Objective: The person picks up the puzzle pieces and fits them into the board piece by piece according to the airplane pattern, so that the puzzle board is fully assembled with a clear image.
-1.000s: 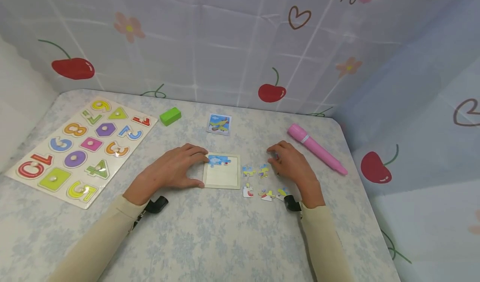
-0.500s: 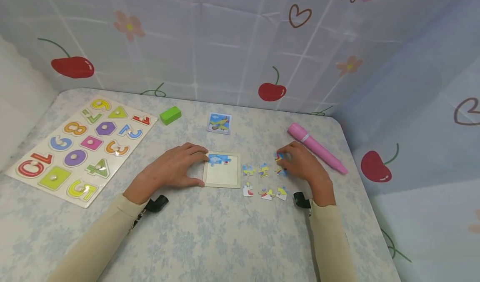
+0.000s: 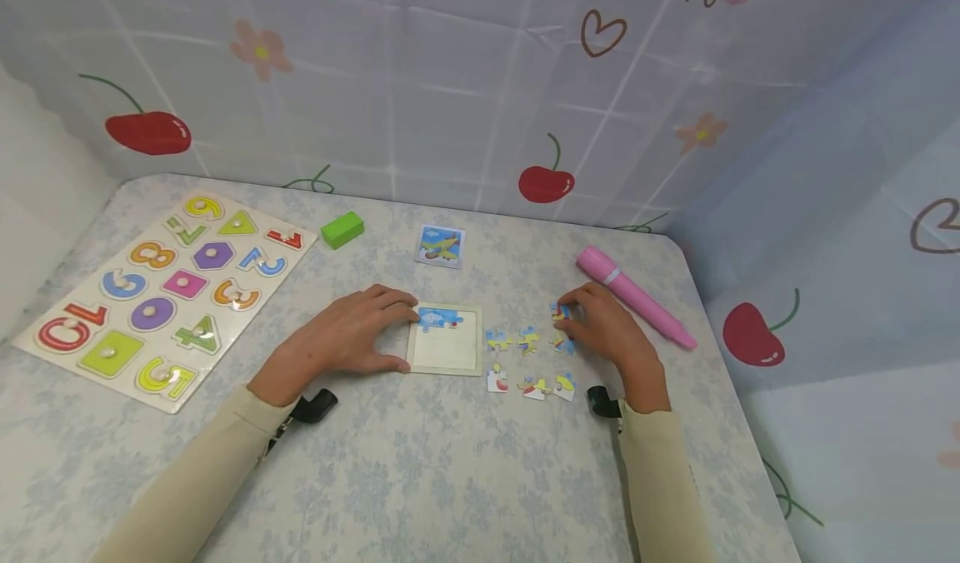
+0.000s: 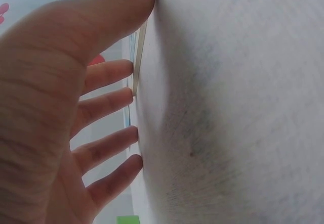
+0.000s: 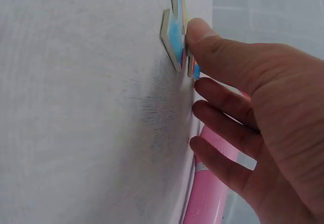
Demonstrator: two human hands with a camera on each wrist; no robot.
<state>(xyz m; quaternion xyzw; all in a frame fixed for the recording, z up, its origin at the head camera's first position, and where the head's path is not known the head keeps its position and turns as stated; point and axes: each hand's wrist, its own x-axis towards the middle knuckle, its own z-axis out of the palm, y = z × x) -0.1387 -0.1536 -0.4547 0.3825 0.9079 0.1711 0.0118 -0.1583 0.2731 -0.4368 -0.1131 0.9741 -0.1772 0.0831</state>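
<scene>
A small square puzzle tray (image 3: 442, 352) lies mid-table, with joined blue puzzle pieces (image 3: 438, 318) along its top edge. My left hand (image 3: 347, 334) rests at its left side, thumb and index fingertips at the two left corners, fingers fairly straight. Between the thumb and index finger of my right hand (image 3: 609, 323) is a blue and red puzzle piece (image 3: 558, 310), whose edge shows beside the thumb in the right wrist view. Just below it lies another blue puzzle piece (image 3: 562, 344), partly under the thumb. Several loose puzzle pieces (image 3: 527, 340) lie in two rows right of the tray.
An airplane picture card (image 3: 440, 246) lies behind the tray. A green block (image 3: 342, 230) and a large number-and-shape board (image 3: 168, 292) are at the left. Behind my right hand lies a pink marker-shaped object (image 3: 636, 296). A printed curtain (image 3: 450, 88) hangs at the table's back edge.
My right hand has shifted right, uncovering the blue and red puzzle piece and the one below it; over the last half second it has barely moved. My left hand stays at the tray.
</scene>
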